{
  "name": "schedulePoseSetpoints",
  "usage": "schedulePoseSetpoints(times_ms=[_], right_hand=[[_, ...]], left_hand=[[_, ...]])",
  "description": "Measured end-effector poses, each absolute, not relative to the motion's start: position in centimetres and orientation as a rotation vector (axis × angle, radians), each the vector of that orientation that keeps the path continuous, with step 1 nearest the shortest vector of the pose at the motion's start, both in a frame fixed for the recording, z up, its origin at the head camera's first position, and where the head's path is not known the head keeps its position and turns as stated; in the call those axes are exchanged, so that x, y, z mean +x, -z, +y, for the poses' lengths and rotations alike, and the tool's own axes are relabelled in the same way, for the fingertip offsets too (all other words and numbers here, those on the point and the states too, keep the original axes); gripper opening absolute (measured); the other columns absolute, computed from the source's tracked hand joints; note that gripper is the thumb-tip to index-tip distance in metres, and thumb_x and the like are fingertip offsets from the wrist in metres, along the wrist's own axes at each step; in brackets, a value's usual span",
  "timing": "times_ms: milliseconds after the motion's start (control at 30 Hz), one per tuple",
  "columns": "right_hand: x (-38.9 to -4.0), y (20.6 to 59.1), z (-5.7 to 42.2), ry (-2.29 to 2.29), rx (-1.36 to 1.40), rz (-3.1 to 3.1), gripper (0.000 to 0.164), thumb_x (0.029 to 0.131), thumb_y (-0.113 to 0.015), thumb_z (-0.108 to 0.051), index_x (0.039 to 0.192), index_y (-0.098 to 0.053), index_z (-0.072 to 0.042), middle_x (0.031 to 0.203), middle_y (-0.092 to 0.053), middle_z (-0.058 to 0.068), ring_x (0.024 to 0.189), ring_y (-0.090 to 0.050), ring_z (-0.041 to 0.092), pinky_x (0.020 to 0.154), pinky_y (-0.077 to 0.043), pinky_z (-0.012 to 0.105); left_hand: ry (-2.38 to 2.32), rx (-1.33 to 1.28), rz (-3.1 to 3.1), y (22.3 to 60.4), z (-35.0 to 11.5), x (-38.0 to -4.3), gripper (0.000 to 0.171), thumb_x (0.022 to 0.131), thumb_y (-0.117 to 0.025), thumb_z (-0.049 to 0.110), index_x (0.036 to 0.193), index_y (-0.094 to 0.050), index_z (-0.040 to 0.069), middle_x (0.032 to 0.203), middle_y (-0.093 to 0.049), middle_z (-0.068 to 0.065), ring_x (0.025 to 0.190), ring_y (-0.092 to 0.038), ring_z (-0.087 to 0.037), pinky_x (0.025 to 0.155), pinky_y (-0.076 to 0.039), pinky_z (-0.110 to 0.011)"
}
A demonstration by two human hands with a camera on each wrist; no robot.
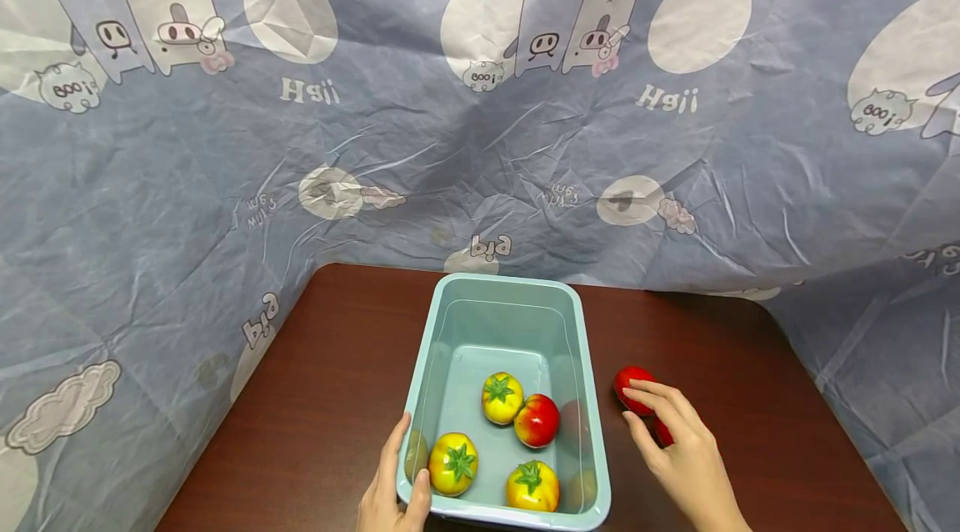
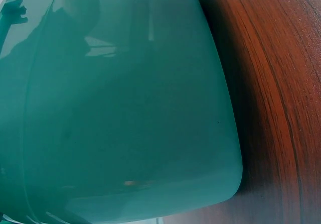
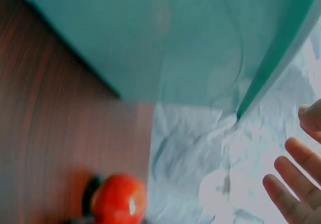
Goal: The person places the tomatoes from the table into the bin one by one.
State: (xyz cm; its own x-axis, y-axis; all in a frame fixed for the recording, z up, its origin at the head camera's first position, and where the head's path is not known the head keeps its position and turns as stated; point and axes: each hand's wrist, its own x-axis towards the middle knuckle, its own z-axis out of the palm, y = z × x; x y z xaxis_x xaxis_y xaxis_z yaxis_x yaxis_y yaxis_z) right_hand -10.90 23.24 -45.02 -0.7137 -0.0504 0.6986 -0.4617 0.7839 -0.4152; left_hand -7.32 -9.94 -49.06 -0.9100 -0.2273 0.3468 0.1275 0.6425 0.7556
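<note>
A pale teal plastic bin (image 1: 510,286) stands on the table with several tomatoes in it. Inside are a yellow tomato (image 1: 453,465) with a green leafy top, others like it, and a red-and-yellow one (image 1: 537,421). My left hand (image 1: 392,482) holds the bin's near left corner, thumb over the rim, fingers along the outer wall. To the bin's right, my right hand (image 1: 678,440) hovers over a red tomato (image 1: 632,386), fingers extended and apart. A second red tomato (image 1: 663,434) is partly hidden beneath that hand. In the right wrist view, a gap separates the fingers (image 3: 296,184) from a red tomato (image 3: 120,200).
The dark brown wooden table (image 1: 300,399) extends to both sides of the bin. A grey-blue cloth (image 1: 450,140) printed with cartoon pigs hangs behind the table and along its sides.
</note>
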Motion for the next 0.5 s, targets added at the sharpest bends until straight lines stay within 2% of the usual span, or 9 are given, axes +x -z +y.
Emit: schedulePoseSetpoints(times_ms=[133, 333, 467, 500], right_hand=[[-11.0, 45.9, 25.0, -0.702, 0.313, -2.281, 0.041, 0.068, -0.080, 0.005, 0.107, -0.072, -0.005, 0.110, -0.065, 0.008, 0.107, -0.053, 0.008, 0.101, -0.027, -0.001], [-11.3, 47.7, 26.8, -0.680, 0.250, -2.285, 0.039, 0.066, -0.080, 0.006, 0.103, -0.071, -0.003, 0.107, -0.065, 0.009, 0.106, -0.050, 0.007, 0.102, -0.023, -0.002], [-11.4, 48.9, 27.6, -0.664, 0.157, -2.354, 0.039, 0.068, -0.082, 0.004, 0.104, -0.071, -0.004, 0.108, -0.065, 0.010, 0.104, -0.052, 0.020, 0.099, -0.018, -0.004], [-11.4, 49.1, 27.8, -0.657, 0.121, -2.381, 0.038, 0.069, -0.082, 0.002, 0.105, -0.071, -0.005, 0.109, -0.065, 0.010, 0.104, -0.052, 0.023, 0.098, -0.020, -0.003]], left_hand=[[1.168, 0.086, -2.457, 49.0, -10.0, -7.3, 0.069, 0.081, -0.071, 0.011, 0.144, -0.049, 0.024, 0.122, -0.069, -0.009, 0.095, -0.069, -0.020, 0.071, -0.056, -0.034], [1.183, 0.097, -2.478, 48.8, -10.0, -7.2, 0.066, 0.082, -0.071, 0.013, 0.144, -0.049, 0.024, 0.123, -0.069, -0.009, 0.093, -0.069, -0.020, 0.068, -0.055, -0.032], [1.194, 0.104, -2.489, 48.7, -9.9, -7.2, 0.064, 0.084, -0.070, 0.014, 0.143, -0.049, 0.023, 0.123, -0.069, -0.009, 0.092, -0.070, -0.021, 0.067, -0.055, -0.032], [1.197, 0.104, -2.487, 48.7, -9.9, -7.2, 0.064, 0.084, -0.070, 0.014, 0.143, -0.049, 0.023, 0.123, -0.069, -0.010, 0.092, -0.070, -0.022, 0.067, -0.055, -0.032]])
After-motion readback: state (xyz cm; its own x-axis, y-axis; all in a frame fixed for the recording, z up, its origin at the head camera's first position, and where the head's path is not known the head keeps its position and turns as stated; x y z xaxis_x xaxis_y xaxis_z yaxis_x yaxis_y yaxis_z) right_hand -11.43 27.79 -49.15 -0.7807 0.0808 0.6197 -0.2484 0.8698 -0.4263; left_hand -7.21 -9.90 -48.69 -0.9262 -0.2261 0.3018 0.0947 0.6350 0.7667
